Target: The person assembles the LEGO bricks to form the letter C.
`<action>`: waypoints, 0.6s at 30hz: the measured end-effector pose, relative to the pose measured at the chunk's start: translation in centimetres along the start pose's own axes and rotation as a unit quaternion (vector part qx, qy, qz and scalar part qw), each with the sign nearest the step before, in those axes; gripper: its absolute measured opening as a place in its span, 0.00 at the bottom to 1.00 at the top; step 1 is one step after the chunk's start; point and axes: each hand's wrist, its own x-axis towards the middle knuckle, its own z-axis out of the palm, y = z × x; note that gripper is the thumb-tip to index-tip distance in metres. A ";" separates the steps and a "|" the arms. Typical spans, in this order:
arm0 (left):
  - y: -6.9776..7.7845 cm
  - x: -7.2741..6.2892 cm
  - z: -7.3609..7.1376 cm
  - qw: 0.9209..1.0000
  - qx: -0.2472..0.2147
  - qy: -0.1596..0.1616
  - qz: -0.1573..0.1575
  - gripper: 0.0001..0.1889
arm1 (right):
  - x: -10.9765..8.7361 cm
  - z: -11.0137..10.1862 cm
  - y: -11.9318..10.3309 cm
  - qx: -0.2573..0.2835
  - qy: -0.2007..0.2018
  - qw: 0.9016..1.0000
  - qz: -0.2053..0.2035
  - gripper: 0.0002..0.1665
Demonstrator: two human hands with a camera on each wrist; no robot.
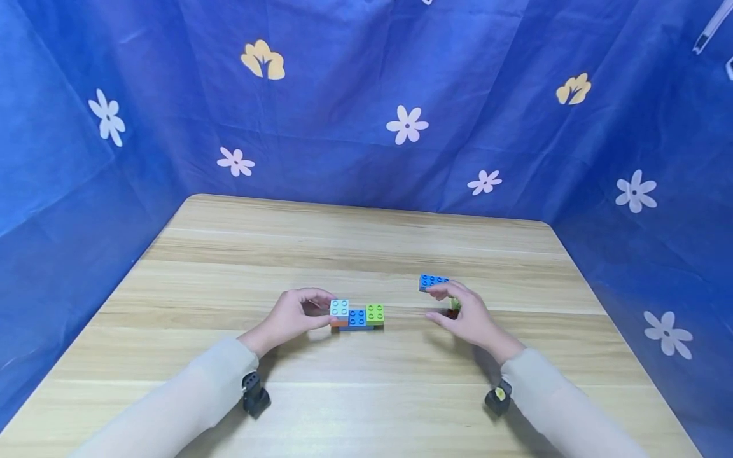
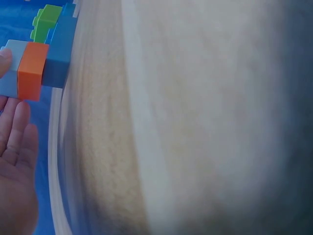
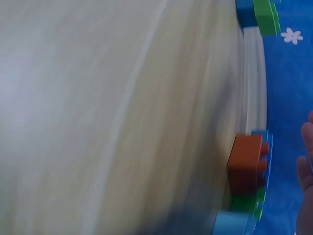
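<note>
My left hand pinches a light blue building brick between thumb and fingers, at the left end of a small brick assembly. Directly under that brick is an orange brick. A blue brick forms the middle, and a lime green brick tops the right end. My right hand hovers with thumb and fingers spread apart over a second group. There I see a long blue brick, a reddish-brown brick, a green brick and a light blue brick, partly hidden by the hand in the head view.
The wooden table carries both brick groups, with a gap between them. Blue cloth with flowers encloses the back and sides. A black wrist camera sits on the left wrist, another camera on the right.
</note>
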 end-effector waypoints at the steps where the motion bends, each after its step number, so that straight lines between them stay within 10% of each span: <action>1: 0.0 0.0 0.0 1.000 -0.004 -0.002 -0.001 0.18 | -0.3 -0.3 0.3 -0.002 0.003 1.000 -0.001 0.27; 18: 0.3 0.0 -0.1 1.000 -0.007 -0.005 -0.013 0.17 | -5.1 -4.4 3.7 -0.050 0.018 0.997 0.058 0.32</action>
